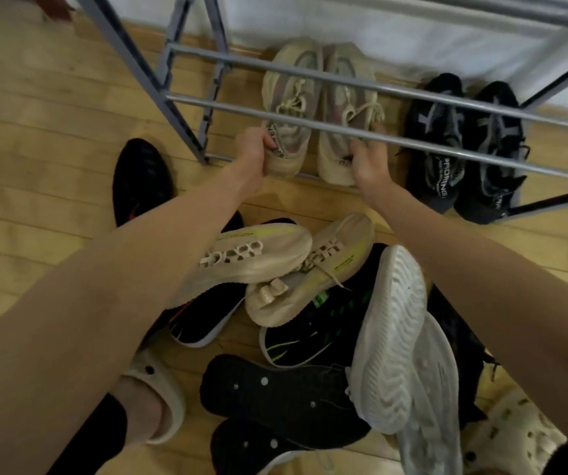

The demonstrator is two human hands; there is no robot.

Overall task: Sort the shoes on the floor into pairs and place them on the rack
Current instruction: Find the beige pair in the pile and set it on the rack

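Observation:
A grey metal shoe rack (pixel 310 114) stands against the wall. Under its rails, on the lowest level, lie two beige knit sneakers side by side. My left hand (pixel 253 150) grips the heel of the left beige sneaker (pixel 291 97). My right hand (pixel 366 162) grips the heel of the right beige sneaker (pixel 344 108). To their right a pair of black knit sneakers (pixel 461 145) sits on the same level. A pile of unsorted shoes lies on the floor below my arms: two cream sneakers with yellow stripes (pixel 275 258), a black-and-green one (pixel 313 337), white-soled shoes (pixel 395 337) and black upturned soles (pixel 275 389).
A single black shoe (pixel 140 181) lies on the wooden floor left of the rack's leg. Another black shoe with a white sole (pixel 203 320) lies under my left forearm. My feet in pale clogs (pixel 159 395) show at the bottom. A white wall runs behind the rack.

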